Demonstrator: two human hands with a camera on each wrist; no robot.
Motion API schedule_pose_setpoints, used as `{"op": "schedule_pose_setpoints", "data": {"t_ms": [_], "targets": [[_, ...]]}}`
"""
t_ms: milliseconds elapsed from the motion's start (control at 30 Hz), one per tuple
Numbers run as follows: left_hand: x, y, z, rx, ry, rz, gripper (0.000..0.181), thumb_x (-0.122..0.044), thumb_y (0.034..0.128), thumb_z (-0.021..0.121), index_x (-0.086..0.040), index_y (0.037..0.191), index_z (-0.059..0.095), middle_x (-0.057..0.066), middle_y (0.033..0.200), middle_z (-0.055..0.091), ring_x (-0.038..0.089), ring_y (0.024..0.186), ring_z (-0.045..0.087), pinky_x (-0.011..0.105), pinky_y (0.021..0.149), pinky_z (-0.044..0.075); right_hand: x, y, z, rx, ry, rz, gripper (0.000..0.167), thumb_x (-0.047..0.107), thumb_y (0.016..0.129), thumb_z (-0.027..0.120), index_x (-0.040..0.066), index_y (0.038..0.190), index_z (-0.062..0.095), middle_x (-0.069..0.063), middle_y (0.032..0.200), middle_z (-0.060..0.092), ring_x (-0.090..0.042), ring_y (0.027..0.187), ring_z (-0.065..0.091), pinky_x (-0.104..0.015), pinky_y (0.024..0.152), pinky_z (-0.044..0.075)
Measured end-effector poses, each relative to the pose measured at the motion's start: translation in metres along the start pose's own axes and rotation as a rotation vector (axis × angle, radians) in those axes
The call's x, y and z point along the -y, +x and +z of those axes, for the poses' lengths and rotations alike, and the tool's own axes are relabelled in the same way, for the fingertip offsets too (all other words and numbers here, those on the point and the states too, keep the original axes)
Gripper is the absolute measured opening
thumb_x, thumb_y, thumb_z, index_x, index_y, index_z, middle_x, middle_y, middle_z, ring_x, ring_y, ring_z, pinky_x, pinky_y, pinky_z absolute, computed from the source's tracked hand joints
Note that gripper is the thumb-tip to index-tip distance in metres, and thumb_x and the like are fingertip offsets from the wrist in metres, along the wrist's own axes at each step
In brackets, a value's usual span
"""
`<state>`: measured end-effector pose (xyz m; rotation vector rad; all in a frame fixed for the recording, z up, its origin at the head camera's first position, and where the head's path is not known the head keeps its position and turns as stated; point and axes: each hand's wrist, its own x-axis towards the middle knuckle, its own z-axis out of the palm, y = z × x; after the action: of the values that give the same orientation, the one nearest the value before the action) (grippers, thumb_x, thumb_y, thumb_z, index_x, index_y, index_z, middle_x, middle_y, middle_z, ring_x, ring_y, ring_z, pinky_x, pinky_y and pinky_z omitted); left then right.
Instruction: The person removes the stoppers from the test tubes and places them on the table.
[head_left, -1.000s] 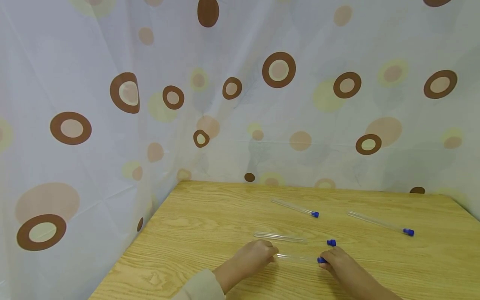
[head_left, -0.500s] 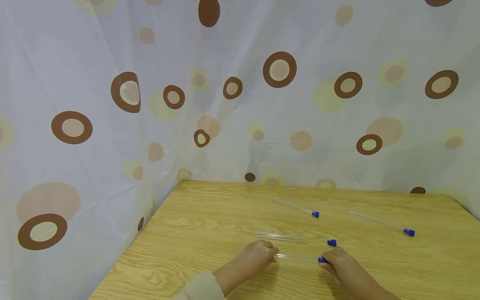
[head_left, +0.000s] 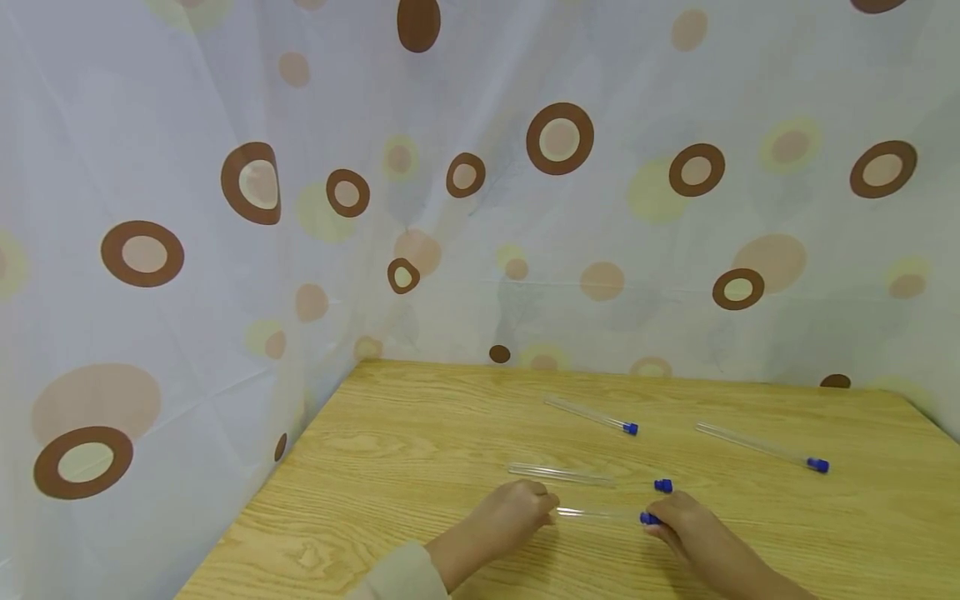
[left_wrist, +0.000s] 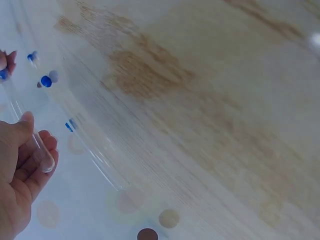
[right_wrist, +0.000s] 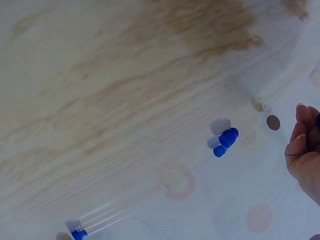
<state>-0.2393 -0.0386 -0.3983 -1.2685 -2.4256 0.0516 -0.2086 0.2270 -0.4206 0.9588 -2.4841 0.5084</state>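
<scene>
My left hand pinches a clear test tube near its rounded end, which shows against the fingers in the left wrist view. The tube lies roughly level, pointing to the right. At its other end my right hand holds a blue cap between thumb and fingers. Whether the cap sits in the tube mouth or just off it, I cannot tell. In the right wrist view only part of the right hand appears, at the right edge. Just beyond that hand a loose blue cap lies on the table.
Behind the held tube lies clear tubing without a blue cap, perhaps more than one tube. Farther back are two blue-capped test tubes, one in the middle and one to the right. A spotted curtain borders the wooden table.
My right hand has shifted slightly to the right with the blue cap over the last half second. The left hand and the things on the table look unmoved.
</scene>
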Motion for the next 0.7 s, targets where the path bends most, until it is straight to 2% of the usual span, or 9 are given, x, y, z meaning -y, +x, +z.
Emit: {"op": "schedule_pose_setpoints", "data": {"t_ms": [200,433,700], "targets": [[0.0024,-0.0005,0.0006,0.001,-0.010,0.017,0.010,-0.022,0.0835,0.065,-0.015,0.090,0.068,-0.008,0.081,0.066,-0.003,0.073,0.061,-0.003,0.066,0.043,-0.0037,-0.0029,0.0012,0.022,0.025,-0.054,0.005,0.010,0.084,0.065,0.005,0.082,0.063,0.009,0.077,0.054,0.003,0.071,0.044,-0.017,0.051,0.043],[0.0029,-0.0012,-0.0021,0.035,-0.025,0.000,0.011,-0.021,0.0829,0.066,-0.015,0.092,0.068,-0.008,0.083,0.067,-0.003,0.075,0.060,-0.003,0.066,0.044,-0.0059,-0.0035,0.0022,0.039,0.038,-0.089,0.006,0.011,0.083,0.065,0.005,0.081,0.064,0.007,0.074,0.054,0.005,0.069,0.043,-0.015,0.050,0.042],[0.0019,-0.0018,-0.0036,0.051,-0.020,-0.007,0.012,-0.022,0.0833,0.065,-0.015,0.092,0.067,-0.008,0.084,0.067,-0.003,0.076,0.062,-0.003,0.067,0.044,-0.0045,-0.0034,-0.0021,0.081,0.027,-0.035,0.007,0.011,0.083,0.066,0.005,0.085,0.065,0.006,0.078,0.058,-0.001,0.072,0.050,-0.018,0.054,0.047]]}}
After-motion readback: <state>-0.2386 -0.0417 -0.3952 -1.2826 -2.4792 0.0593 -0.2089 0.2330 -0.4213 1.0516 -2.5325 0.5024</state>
